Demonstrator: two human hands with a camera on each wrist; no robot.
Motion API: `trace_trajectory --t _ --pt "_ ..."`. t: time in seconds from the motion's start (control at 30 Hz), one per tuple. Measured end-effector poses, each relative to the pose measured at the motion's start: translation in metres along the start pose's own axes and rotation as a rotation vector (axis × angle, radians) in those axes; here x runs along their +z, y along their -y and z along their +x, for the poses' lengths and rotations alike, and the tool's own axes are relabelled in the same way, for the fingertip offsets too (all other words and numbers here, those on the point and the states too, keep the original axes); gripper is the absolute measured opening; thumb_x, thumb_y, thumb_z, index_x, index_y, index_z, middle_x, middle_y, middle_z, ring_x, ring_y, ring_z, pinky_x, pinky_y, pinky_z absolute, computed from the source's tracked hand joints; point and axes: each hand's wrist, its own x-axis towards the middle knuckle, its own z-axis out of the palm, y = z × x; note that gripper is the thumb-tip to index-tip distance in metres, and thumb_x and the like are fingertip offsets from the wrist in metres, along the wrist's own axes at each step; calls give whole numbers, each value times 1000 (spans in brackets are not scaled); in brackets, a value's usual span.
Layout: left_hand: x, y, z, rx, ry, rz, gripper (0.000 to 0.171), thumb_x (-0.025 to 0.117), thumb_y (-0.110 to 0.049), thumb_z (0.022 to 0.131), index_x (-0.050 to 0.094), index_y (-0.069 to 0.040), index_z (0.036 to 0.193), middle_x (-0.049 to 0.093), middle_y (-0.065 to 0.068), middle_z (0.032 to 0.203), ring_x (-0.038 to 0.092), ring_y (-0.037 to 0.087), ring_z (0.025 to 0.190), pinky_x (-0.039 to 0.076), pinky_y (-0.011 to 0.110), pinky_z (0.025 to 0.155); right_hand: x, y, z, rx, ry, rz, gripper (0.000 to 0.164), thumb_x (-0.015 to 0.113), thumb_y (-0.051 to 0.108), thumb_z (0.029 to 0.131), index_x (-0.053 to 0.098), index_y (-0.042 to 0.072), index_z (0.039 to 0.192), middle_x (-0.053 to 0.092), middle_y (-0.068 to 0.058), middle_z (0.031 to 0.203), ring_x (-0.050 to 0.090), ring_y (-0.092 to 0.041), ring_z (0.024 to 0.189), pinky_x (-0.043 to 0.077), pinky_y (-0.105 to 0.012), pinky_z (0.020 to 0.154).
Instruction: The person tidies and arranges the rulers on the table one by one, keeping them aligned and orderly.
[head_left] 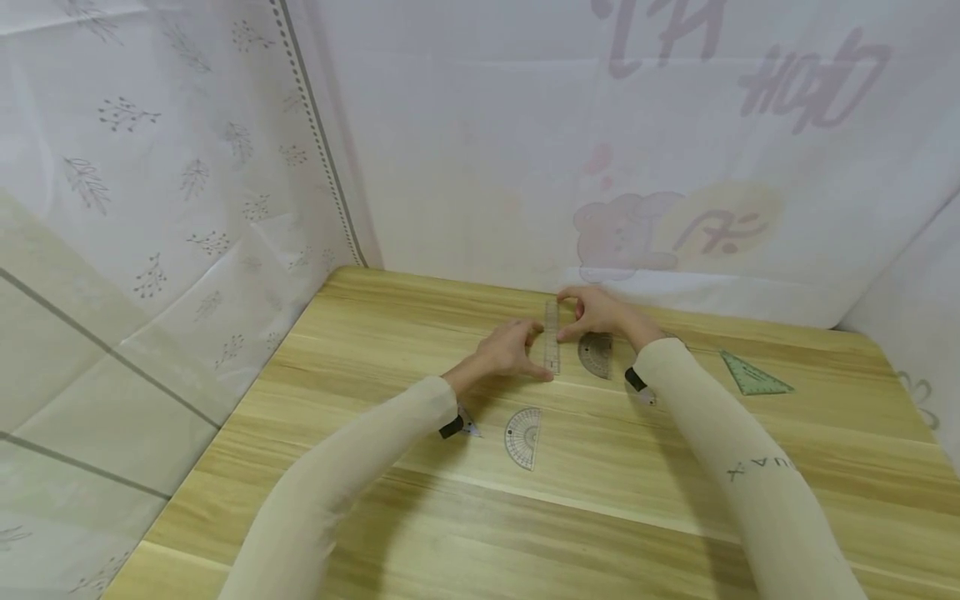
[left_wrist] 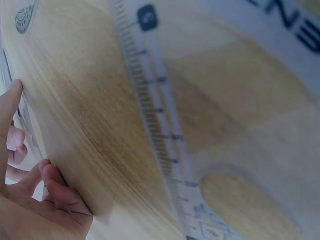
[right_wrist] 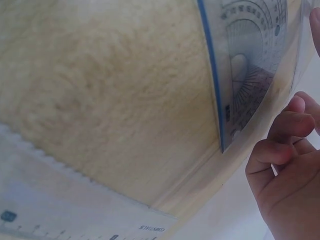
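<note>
A clear ruler (head_left: 552, 337) lies lengthwise near the back edge of the table, between my two hands. My left hand (head_left: 513, 348) is at its left side, with thumb and forefinger spread and their tips at the ruler's edge. From the right side, my right hand (head_left: 598, 312) touches the ruler's other long edge, thumb and forefinger apart. Just below the right hand lies a clear protractor (head_left: 596, 357), which in the right wrist view shows a blue straight edge. Partly hidden under my left wrist is a clear set square (head_left: 468, 421).
Nearer to me lies a second clear protractor (head_left: 522, 437). A green set square (head_left: 753, 375) is to the right. Beneath the right wrist, a clear scaled piece (right_wrist: 75, 195) is partly covered. White printed cloth (head_left: 480, 167) hangs behind the wooden table (head_left: 450, 533).
</note>
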Motion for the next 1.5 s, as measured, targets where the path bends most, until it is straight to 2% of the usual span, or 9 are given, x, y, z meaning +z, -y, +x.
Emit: trace_trajectory --t 0.17,0.5,0.77,1.0,1.33,1.5 --pt "0 2 0 18 0 -10 90 90 -47 76 49 -14 148 58 5 123 54 19 109 48 32 84 -1 -3 0 -2 -6 1 82 91 26 79 49 -4 144 54 -10 82 47 -21 69 41 -36 62" --pt "-2 9 -1 71 0 -88 84 91 -38 78 52 -12 147 61 5 118 56 18 106 48 32 83 -4 -9 -2 9 -27 4 82 91 28 80 50 -2 145 54 -11 85 48 -22 72 41 -37 64" --pt "3 11 -1 89 -34 -84 78 90 -38 79 57 -9 143 60 0 110 54 16 98 47 29 79 -4 -11 1 7 -12 38 82 90 27 80 50 -2 145 54 -8 80 47 -21 69 40 -36 62" --pt "5 11 -2 77 -44 -90 75 89 -40 79 59 -12 142 58 -3 104 53 15 91 47 28 72 -4 -10 2 16 2 13 81 89 27 81 50 -3 145 54 -8 81 48 -21 70 41 -36 62" --pt "6 14 -3 64 -46 -100 75 88 -41 80 59 -14 142 58 -4 104 53 14 88 46 27 70 -1 -7 4 10 16 -25 82 90 27 81 49 -3 146 54 -8 81 48 -20 70 41 -35 62" --pt "6 14 -3 56 -46 -93 74 88 -41 80 59 -14 143 59 -5 104 52 12 85 45 27 69 -1 -8 5 -12 24 -3 80 90 23 81 48 -5 144 56 -9 79 49 -19 68 42 -35 61"
